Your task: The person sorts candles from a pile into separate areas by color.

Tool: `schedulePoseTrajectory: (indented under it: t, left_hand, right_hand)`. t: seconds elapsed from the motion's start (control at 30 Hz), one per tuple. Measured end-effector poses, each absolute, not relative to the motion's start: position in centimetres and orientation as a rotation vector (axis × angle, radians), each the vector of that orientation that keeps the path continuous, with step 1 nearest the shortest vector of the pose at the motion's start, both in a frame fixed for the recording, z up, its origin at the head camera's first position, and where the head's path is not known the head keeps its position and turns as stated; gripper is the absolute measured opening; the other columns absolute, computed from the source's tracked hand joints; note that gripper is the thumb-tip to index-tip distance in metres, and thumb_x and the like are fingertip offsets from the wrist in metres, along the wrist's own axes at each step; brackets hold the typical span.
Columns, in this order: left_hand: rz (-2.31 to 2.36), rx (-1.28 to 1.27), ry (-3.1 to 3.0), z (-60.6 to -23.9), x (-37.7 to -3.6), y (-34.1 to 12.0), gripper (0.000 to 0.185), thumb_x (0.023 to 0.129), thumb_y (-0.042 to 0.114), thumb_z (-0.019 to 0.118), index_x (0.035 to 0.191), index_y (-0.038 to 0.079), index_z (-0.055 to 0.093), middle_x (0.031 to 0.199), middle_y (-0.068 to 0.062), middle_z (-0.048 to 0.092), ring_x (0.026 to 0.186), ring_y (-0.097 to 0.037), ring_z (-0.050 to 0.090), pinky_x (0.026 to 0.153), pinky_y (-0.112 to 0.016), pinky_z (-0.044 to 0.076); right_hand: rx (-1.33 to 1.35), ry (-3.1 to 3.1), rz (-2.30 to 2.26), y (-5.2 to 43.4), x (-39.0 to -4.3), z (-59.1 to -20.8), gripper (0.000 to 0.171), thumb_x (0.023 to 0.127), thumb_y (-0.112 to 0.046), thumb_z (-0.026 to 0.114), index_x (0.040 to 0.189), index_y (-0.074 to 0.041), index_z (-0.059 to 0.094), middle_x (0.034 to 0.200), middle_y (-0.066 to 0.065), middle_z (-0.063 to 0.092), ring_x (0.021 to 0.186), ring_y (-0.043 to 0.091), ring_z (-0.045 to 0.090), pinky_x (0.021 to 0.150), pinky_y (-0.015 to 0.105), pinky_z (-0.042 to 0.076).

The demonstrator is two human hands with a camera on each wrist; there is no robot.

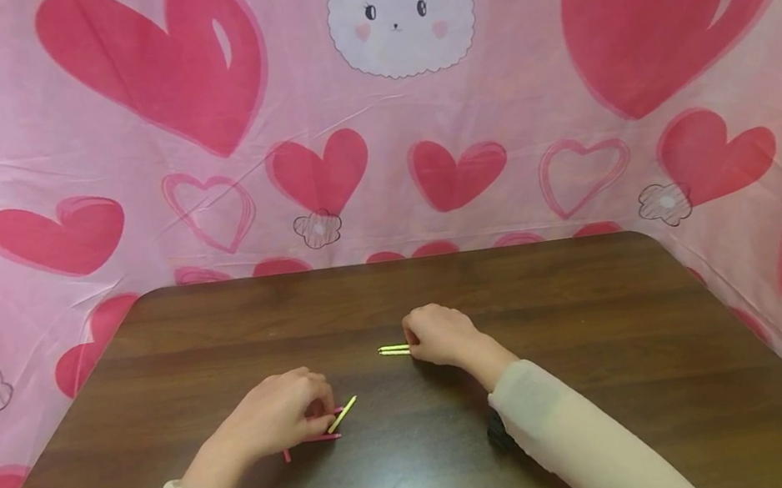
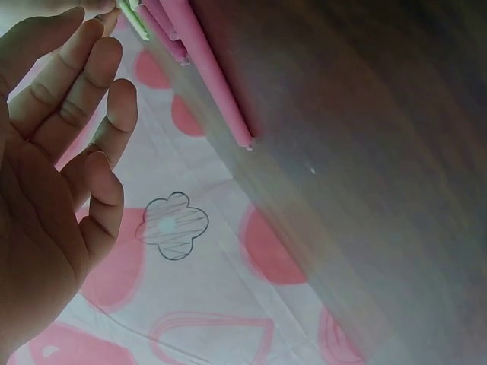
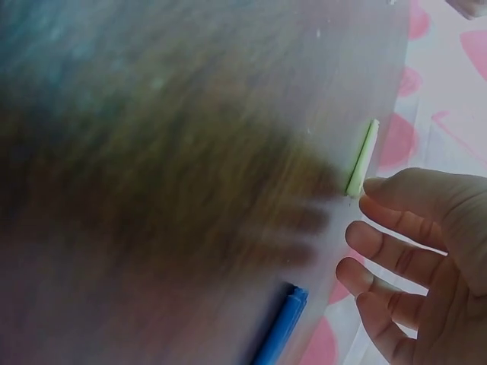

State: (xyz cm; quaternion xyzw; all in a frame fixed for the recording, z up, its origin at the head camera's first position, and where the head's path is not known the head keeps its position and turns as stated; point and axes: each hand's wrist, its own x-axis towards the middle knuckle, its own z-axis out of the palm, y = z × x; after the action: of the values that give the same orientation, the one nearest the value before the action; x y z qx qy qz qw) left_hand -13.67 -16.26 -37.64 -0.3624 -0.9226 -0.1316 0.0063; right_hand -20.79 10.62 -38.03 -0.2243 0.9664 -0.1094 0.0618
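The left hand (image 1: 276, 417) lies knuckles-up on the dark wooden table (image 1: 609, 380), its fingertips bunched over a few pink sticks (image 1: 317, 437) and one yellow-green stick (image 1: 342, 414) that pokes out toward the middle of the table. The head view suggests a pinch at the sticks' near ends, but the left wrist view shows the fingers (image 2: 84, 91) fairly straight and spread, with the pink sticks (image 2: 205, 72) lying flat just beyond the tips; so I cannot tell whether the hand actually has hold of any.

The right hand (image 1: 443, 336) rests farther back, fingers curled down over the end of a pair of yellow-green sticks (image 1: 393, 350) that lie side by side. In the right wrist view the fingers (image 3: 403, 228) are loosely bent and one tip meets the stick's end (image 3: 362, 160), more a touch than a clasp. A blue stick (image 3: 280, 325) shows there too, lying nearby.

A pink cloth with hearts and rabbits (image 1: 410, 64) hangs behind the table.
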Motion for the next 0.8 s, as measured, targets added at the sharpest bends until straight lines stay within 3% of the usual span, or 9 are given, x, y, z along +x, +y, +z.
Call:
schedulePoseTrajectory:
  t: [0.43, 0.8]
  left_hand:
    - [-0.392, -1.152, -2.897, -37.9, -13.9, -16.2, 0.020, 0.079, 0.022, 0.080, 0.070, 0.027, 0.063, 0.069, 0.016, 0.051, 0.068, 0.000, 0.044, 0.057, -0.020, 0.038]
    - [-0.319, -1.179, -2.890, -38.3, -14.2, -15.6, 0.025, 0.078, 0.021, 0.078, 0.063, 0.030, 0.060, 0.065, 0.021, 0.049, 0.066, 0.001, 0.046, 0.057, -0.020, 0.039]
  right_hand:
    - [-0.663, 2.920, -0.396, 11.7, -20.3, -37.3, 0.007, 0.089, -0.020, 0.071, 0.083, -0.020, 0.066, 0.081, -0.006, 0.063, 0.071, 0.012, 0.054, 0.063, 0.031, 0.046]
    - [-0.691, 2.957, -0.440, 12.2, -18.7, -36.8, 0.006, 0.088, -0.022, 0.073, 0.085, -0.021, 0.068, 0.080, -0.007, 0.059, 0.078, 0.013, 0.052, 0.066, 0.033, 0.047]
